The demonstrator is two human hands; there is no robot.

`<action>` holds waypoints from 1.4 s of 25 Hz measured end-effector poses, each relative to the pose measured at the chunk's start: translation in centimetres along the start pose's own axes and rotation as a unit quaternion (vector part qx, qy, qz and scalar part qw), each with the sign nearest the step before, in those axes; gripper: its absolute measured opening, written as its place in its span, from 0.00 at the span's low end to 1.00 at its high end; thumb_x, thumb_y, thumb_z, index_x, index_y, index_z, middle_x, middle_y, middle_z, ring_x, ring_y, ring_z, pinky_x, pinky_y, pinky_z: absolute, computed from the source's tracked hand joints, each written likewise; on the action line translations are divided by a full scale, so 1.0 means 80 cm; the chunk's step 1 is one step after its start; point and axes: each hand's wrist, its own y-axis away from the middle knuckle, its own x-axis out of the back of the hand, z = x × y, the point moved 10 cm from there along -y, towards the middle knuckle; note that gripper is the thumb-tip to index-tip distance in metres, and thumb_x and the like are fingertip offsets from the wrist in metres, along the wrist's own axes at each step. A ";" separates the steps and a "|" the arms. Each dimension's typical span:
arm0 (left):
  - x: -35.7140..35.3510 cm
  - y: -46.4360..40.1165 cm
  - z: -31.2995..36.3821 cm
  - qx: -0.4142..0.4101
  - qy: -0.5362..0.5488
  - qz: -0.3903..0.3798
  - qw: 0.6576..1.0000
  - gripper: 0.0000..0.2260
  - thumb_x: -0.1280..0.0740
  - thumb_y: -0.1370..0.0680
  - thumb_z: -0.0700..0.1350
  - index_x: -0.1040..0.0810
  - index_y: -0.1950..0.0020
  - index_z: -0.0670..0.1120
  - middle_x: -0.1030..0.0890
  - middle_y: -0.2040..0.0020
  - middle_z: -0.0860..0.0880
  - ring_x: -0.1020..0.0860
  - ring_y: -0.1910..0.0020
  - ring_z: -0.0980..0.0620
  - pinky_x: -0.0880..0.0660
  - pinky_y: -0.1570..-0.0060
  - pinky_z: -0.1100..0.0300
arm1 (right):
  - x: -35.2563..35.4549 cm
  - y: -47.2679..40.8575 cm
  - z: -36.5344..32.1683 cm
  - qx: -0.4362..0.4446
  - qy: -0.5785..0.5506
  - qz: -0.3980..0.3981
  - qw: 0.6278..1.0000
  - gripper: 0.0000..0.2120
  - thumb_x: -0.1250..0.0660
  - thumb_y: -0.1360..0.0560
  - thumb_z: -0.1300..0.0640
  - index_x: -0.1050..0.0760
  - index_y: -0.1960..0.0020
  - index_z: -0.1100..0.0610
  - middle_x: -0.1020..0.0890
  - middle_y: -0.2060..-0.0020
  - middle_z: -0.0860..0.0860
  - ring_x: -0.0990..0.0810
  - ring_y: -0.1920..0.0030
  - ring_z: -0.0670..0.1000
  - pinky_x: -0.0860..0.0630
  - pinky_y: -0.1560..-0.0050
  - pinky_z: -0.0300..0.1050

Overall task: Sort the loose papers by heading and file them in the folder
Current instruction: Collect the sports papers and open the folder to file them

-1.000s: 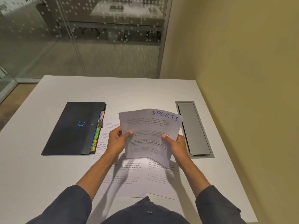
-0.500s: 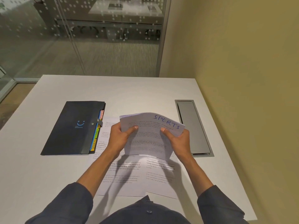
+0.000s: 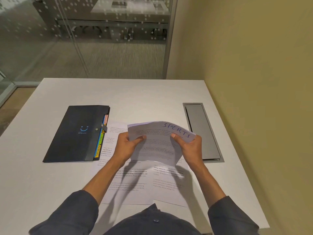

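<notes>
My left hand (image 3: 126, 146) and my right hand (image 3: 189, 146) each pinch a side edge of a small sheaf of white printed sheets with SPORTS handwritten in blue across the top (image 3: 157, 143), thumbs on the face, fingers curled behind. The sheaf bows upward between my grips and hangs clear of the white rectangular table (image 3: 144, 94).

Directly under the sheaf, more loose white printed papers (image 3: 133, 182) lie overlapping on the table, reaching toward me. To the left of the sheaf, just beside those papers, the dark flat expanding folder with a small blue smile mark (image 3: 76, 133) lies closed, its strap fastened over the stud. Coloured index tabs (image 3: 101, 141) show along the folder's edge nearest the sheaf; the yellow one reads SPORTS. To the right of the sheaf sits a grey metal cable hatch (image 3: 201, 131) set in the tabletop.

I judge that I am gathering the SPORTS pile; filing has not begun. Next I would need a free hand to unfasten the strap, open the folder, and slide the sheaf in behind the yellow tab without creasing it.
</notes>
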 end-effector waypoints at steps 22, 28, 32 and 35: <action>0.035 -0.012 -0.055 0.151 0.384 0.128 0.902 0.13 0.33 0.23 0.37 0.21 0.39 0.43 0.16 0.45 0.44 0.17 0.48 0.49 0.18 0.54 0.54 | -0.032 0.031 0.076 -0.177 -0.167 -0.015 0.970 0.16 0.28 0.26 0.64 0.22 0.39 0.59 0.15 0.46 0.53 0.15 0.46 0.52 0.20 0.44 0.49; 0.082 -0.018 -0.032 0.125 0.328 0.159 0.923 0.08 0.32 0.23 0.38 0.20 0.46 0.45 0.17 0.47 0.46 0.19 0.49 0.48 0.20 0.51 0.55 | 0.004 0.015 0.058 -0.120 -0.065 0.039 0.990 0.12 0.28 0.26 0.65 0.21 0.43 0.59 0.15 0.51 0.51 0.14 0.56 0.45 0.20 0.61 0.35; 0.111 -0.029 -0.006 0.093 0.097 0.109 0.985 0.11 0.31 0.26 0.34 0.19 0.47 0.46 0.16 0.55 0.48 0.19 0.59 0.52 0.23 0.60 0.63 | 0.031 0.004 0.049 -0.081 0.022 0.047 0.995 0.08 0.27 0.26 0.61 0.18 0.47 0.57 0.14 0.55 0.50 0.14 0.56 0.48 0.21 0.62 0.36; 0.085 -0.028 -0.015 0.098 -0.003 0.024 0.995 0.14 0.32 0.27 0.28 0.18 0.48 0.44 0.15 0.52 0.47 0.17 0.53 0.48 0.21 0.50 0.57 | 0.033 0.002 0.051 -0.073 0.052 0.041 0.995 0.07 0.27 0.26 0.59 0.18 0.49 0.57 0.14 0.57 0.51 0.14 0.56 0.50 0.20 0.63 0.38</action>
